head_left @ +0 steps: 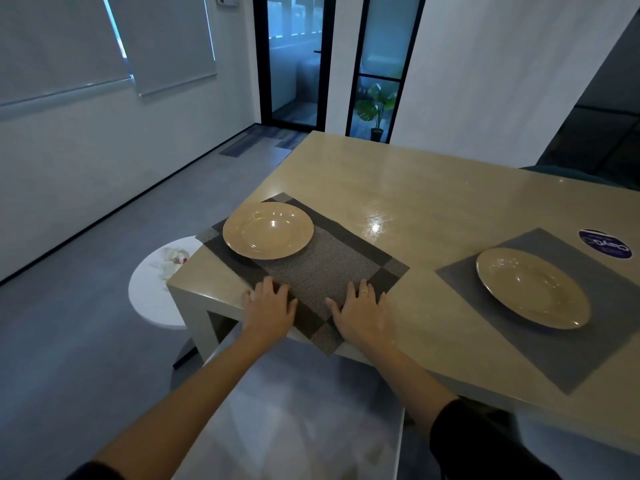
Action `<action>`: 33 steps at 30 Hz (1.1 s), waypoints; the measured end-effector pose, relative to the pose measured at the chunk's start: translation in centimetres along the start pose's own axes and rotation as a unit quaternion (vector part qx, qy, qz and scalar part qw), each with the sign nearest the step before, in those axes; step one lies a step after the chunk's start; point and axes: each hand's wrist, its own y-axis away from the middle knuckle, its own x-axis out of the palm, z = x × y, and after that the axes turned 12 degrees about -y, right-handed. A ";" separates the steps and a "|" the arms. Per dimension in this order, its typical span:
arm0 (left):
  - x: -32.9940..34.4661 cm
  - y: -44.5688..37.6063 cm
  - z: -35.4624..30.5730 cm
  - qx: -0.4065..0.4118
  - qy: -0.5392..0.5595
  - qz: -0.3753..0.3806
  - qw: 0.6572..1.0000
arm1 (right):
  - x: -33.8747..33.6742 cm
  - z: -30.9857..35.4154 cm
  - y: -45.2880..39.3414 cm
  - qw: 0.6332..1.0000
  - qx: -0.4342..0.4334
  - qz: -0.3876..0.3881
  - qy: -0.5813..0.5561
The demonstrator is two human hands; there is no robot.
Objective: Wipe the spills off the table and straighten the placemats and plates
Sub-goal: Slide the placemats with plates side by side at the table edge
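Observation:
A dark woven placemat (311,268) lies skewed at the left end of the beige table (415,188), one corner hanging over the near edge. A tan plate (268,230) sits on its far left part. My left hand (270,306) lies flat with fingers spread on the mat's near left edge. My right hand (360,311), with a ring, presses flat on the mat's near right part. A second grey placemat (512,341) lies to the right, carrying another tan plate (531,287). A shiny wet-looking patch (375,220) glints on the table beyond the dark mat.
A round purple sticker or disc (604,244) lies by the grey mat's far corner. A white round stool (156,282) stands off the table's left end. A pale chair seat (294,420) is below my arms. Glass doors and a potted plant (375,109) are behind.

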 end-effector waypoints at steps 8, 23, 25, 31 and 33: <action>-0.8 -3.9 3.6 -0.035 0.031 -0.094 0.994 | -0.3 -2.1 -1.4 1.000 -0.013 0.007 -0.002; 0.6 -8.8 12.5 -0.155 0.142 0.082 0.974 | -3.5 -5.8 -3.4 0.997 -0.063 0.011 -0.041; 1.1 -9.0 12.9 -0.140 0.177 0.086 0.970 | -2.6 -5.5 -3.2 0.997 -0.061 0.011 -0.053; 0.6 -8.6 12.3 -0.101 0.215 0.069 0.969 | -1.2 -5.3 -3.2 0.997 -0.038 0.037 -0.058; 0.8 -8.8 12.5 -0.104 0.226 0.077 0.966 | -1.2 -5.6 -3.4 0.996 -0.043 0.039 -0.066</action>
